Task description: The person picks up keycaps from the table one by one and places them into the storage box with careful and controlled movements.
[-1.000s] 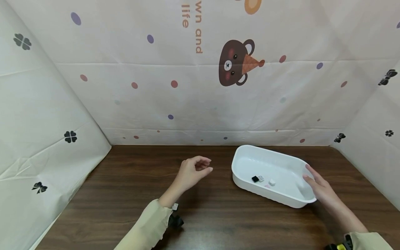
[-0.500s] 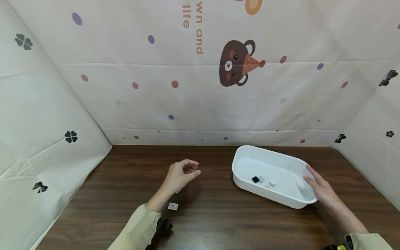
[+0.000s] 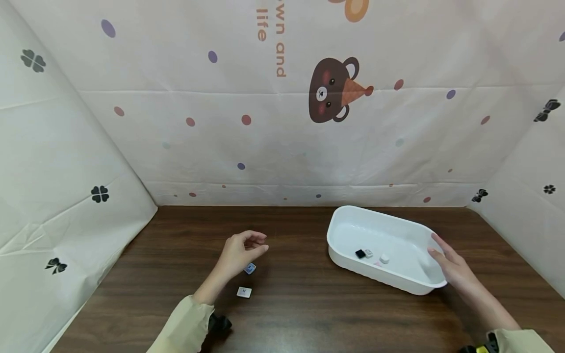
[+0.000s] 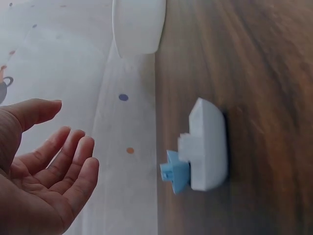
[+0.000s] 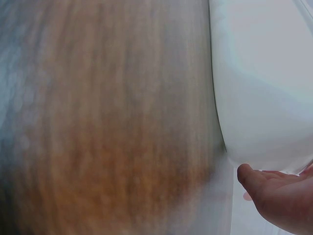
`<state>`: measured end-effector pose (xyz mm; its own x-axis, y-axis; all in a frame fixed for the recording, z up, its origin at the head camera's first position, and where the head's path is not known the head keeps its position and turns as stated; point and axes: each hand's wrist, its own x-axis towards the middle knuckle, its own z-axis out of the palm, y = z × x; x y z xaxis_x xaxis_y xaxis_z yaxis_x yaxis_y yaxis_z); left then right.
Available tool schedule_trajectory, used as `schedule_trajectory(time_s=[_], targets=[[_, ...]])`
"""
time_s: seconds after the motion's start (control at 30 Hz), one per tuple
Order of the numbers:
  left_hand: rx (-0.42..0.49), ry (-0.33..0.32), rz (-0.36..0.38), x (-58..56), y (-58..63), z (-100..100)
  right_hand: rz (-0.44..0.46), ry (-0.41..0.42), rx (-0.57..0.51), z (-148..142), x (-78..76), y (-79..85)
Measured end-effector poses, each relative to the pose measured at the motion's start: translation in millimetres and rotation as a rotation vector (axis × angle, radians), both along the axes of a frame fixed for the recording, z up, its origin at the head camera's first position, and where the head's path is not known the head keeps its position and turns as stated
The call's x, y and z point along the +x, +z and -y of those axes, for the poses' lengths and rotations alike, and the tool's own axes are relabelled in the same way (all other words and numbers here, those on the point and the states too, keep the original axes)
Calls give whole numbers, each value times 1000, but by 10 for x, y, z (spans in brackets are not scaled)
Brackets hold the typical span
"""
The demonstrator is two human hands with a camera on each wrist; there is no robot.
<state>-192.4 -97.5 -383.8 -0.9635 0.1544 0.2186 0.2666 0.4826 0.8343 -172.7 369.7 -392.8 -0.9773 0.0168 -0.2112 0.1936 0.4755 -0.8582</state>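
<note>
My left hand hovers over the left-middle of the table with its fingers loosely curled. Nothing is between thumb and fingers, as the left wrist view of the hand confirms. Close by it lie a blue-and-white keycap and a white keycap. From the left wrist, the white keycap looks large, a light-blue piece beyond it. My right hand holds the right end of a white tray, thumb over the rim. Inside sit a black keycap and white keycaps.
A dark wooden table lies under everything. White printed cloth stands behind it and at both sides. The tray's far left corner comes near the back cloth.
My left hand has drawn back left and slightly toward me, uncovering the white keycap and then the blue-and-white one. The right hand and the tray stay put.
</note>
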Motion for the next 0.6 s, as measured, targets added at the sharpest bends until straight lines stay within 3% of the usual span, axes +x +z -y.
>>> schedule_trajectory(time_s=[0.6], targets=[[-10,59,36,-18,-133,160,-8,1,16,-1,0,-16]])
